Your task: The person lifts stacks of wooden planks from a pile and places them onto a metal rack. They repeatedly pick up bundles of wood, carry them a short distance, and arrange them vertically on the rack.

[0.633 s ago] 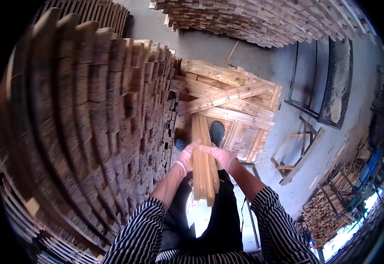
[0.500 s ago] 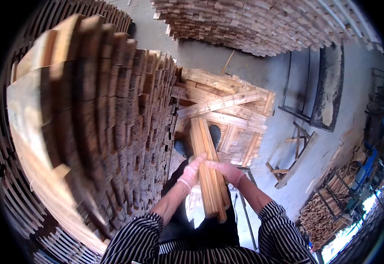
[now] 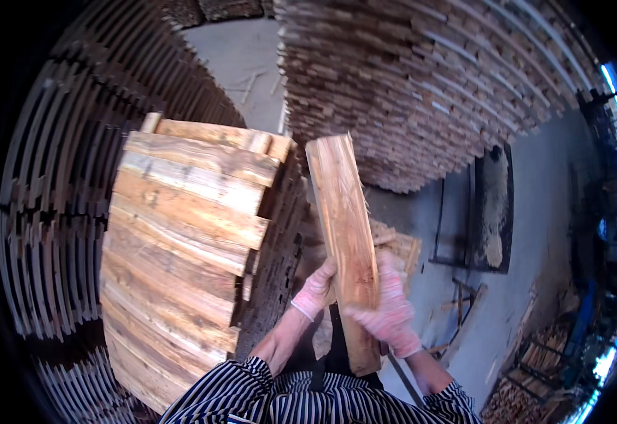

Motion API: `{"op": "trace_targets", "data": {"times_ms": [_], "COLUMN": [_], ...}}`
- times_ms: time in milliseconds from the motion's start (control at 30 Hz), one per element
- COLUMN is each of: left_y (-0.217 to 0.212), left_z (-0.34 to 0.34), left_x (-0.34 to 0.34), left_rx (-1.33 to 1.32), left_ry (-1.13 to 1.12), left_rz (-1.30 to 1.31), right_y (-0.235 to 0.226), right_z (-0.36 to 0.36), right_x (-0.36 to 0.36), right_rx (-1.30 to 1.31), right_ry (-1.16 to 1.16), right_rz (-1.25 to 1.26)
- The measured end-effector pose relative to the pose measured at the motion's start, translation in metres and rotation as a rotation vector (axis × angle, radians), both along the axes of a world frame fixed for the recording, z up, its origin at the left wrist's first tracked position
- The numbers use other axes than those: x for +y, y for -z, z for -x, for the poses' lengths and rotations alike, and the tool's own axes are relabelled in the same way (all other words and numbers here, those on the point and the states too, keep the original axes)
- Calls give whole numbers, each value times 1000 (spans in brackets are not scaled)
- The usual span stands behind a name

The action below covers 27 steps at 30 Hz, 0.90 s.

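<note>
Both gloved hands — left hand (image 3: 315,291), right hand (image 3: 388,311) — clamp fingers round the plank (image 3: 344,240); swing it level toward the stack (image 3: 181,233) at nine o'clock.

We see a tall wood stack (image 3: 181,233) close on our left and a big plank wall (image 3: 450,92) ahead. Between them runs a thin gap of grey floor (image 3: 241,71). On our right the floor has more room.

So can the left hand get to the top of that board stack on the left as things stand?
Probably yes. The left hand grips the raised bundle of boards right beside the stack of boards, and nothing stands between them, though it would have to let go of the bundle first.
</note>
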<state>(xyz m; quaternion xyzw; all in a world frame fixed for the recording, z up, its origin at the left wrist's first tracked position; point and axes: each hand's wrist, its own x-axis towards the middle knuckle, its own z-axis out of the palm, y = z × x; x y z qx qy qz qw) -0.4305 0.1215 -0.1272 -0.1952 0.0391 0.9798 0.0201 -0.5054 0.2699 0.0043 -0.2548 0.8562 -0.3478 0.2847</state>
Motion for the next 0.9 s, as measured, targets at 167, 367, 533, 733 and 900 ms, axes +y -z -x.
{"op": "trace_targets", "data": {"times_ms": [167, 367, 533, 733, 900], "left_y": [-64, -47, -76, -68, -70], "left_z": [-14, -89, -125, -148, -141], "left_x": [-72, -124, -151, -189, -198], "left_rx": [253, 273, 1, -142, -58], "left_ry": [-209, -425, -594, -810, -883], "left_rz": [152, 111, 341, 474, 388], "right_y": [-10, -57, -60, -41, 23], "right_z": [18, -7, 6, 96, 133], "right_x": [-56, -142, -217, -360, -472], "right_rx": [-347, -241, -29, 229, 471], "right_ry": [-135, -413, -578, -612, -812], "right_rz": [492, 334, 129, 108, 128]}}
